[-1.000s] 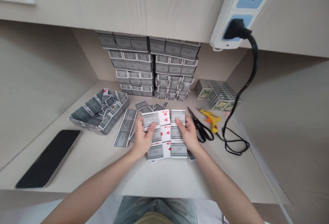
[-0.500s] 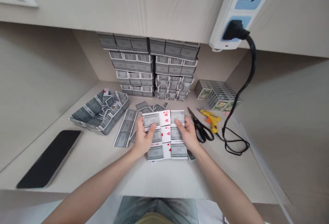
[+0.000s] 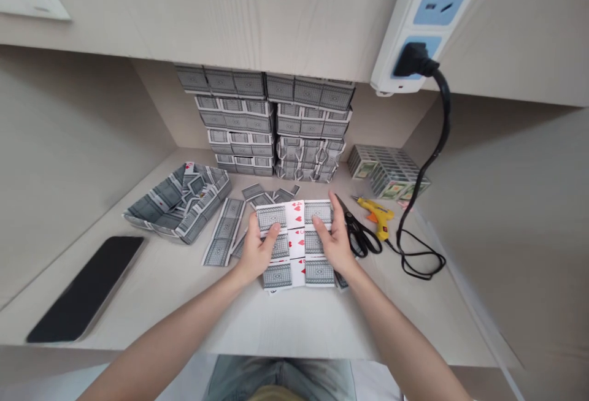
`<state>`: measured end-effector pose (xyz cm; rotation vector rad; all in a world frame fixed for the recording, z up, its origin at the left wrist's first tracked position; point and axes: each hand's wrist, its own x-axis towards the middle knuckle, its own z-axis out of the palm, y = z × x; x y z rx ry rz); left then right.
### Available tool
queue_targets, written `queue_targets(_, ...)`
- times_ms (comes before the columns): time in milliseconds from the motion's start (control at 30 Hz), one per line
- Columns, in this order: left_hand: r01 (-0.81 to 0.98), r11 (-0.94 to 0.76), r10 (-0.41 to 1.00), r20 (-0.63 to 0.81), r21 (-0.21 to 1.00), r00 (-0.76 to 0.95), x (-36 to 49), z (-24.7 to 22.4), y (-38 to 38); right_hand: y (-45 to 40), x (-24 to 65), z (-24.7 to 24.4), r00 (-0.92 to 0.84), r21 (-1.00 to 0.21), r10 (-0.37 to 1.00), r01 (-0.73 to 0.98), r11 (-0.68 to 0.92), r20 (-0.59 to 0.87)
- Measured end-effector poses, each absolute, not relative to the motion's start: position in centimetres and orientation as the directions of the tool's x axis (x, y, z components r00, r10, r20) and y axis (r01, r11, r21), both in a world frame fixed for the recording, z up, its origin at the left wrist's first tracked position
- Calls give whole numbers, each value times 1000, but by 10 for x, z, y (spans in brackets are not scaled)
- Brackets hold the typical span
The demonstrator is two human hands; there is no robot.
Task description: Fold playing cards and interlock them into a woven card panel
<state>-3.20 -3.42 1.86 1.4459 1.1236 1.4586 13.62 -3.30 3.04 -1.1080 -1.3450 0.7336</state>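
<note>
A panel of folded playing cards (image 3: 297, 244), grey-patterned backs at both sides and red hearts down the middle, is held low over the desk. My left hand (image 3: 257, 249) grips its left edge, thumb on top and fingers underneath. At the right edge my right hand (image 3: 337, 241) holds it with the thumb on top, one finger stretched up along the side. More card pieces show partly beneath the panel. A folded card strip (image 3: 224, 231) lies just left of my left hand.
Card blocks (image 3: 237, 120) are stacked at the back. A card tray (image 3: 193, 223) with pieces and a phone (image 3: 87, 287) lie left. Scissors (image 3: 361, 235), a yellow glue gun (image 3: 380, 216) and a wrapped pack (image 3: 391, 171) are right. A cable hangs from a power strip (image 3: 405, 27).
A finger of my right hand has stretched up beside the panel's right edge. Both hands still hold the panel in nearly the same place. The view has shifted slightly.
</note>
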Motion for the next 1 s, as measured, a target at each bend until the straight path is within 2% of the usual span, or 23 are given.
queue_targets(200, 163, -396, 905, 414, 904, -99, -34, 21, -34, -34, 137, 31, 99, -882, 906, 292, 370, 412)
queue_targets(400, 323, -408, 860, 478, 854, -179, -45, 25, -26, -37, 132, 24, 69, -885, 913, 285, 368, 402)
queue_targets(467, 415, -432, 840, 524, 801, -138, -49, 30, -23, -38, 130, 23, 44, -893, 922, 268, 360, 385)
queue_targets(533, 455, -477, 839, 543, 752, -17, -53, 34, -20, -39, 129, 23, 26, -893, 922, 259, 367, 387)
queue_targets(667, 438, -508, 852, 510, 742, 124, -56, 36, -15, -40, 130, 24, 9, -880, 914, 274, 388, 405)
queue_targets(867, 378, -462, 885, 445, 802, 136, -57, 32, -12, -39, 132, 20, -4, -912, 937, 226, 341, 350)
queue_targets(1000, 351, -466, 883, 452, 812, 126, -57, 34, -13, -39, 132, 20, 0, -920, 943, 221, 324, 332)
